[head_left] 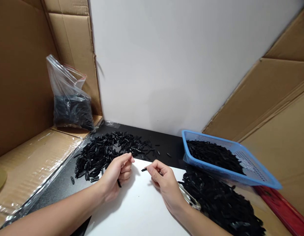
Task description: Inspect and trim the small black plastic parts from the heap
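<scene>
My right hand (163,180) is closed in a pinch, above the white sheet. A small, slim black piece (144,169) sticks out to the left from between its thumb and finger. My left hand (120,175) faces it, fingers curled in and thumb against the index finger. Another black piece (119,183) shows below its curled fingers; its pinched fingertips show nothing I can make out. A loose pile of similar black pieces (93,157) lies just behind the left hand. Partly hidden by my right wrist is a metal tool with looped parts (191,197).
A blue plastic basket (267,178) with black pieces stands at right. A larger black heap (223,203) lies before it, near a red bar (279,205). A clear zip bag (72,111) of dark contents leans at left. Cardboard walls (21,65) flank the white sheet (139,209).
</scene>
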Motion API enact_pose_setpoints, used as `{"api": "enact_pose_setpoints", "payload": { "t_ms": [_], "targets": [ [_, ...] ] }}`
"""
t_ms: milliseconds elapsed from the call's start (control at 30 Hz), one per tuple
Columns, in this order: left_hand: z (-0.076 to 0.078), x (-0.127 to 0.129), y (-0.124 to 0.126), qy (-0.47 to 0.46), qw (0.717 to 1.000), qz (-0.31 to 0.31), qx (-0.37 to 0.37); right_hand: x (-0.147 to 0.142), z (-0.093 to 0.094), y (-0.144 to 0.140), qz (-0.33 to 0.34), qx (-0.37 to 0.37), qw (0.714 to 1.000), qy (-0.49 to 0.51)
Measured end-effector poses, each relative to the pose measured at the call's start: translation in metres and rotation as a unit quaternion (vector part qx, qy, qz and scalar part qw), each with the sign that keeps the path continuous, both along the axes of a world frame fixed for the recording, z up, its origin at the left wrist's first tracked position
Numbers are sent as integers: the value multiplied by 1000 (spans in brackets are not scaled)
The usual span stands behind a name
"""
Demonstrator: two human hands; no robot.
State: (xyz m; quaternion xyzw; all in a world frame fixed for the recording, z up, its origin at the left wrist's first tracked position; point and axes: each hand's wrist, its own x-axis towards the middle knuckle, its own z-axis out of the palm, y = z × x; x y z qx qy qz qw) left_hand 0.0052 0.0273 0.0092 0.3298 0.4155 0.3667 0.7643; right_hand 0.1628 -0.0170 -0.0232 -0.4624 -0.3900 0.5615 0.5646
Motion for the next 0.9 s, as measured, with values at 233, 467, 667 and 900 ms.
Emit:
{"api": "enact_pose_setpoints", "payload": {
  "t_ms": [233,467,667,900],
  "targets": [
    [2,14,0,-83,992,77,-45,-18,9,-10,138,-35,985,100],
    [3,24,-13,-148,978,115,-95,-24,2,-16,98,192,945,-247],
    [11,25,-19,-116,981,138,-69,-19,-1,-12,43,251,920,-297],
    [10,24,-17,-73,986,120,-85,-17,0,-10,60,213,936,-274]
  ]
}}
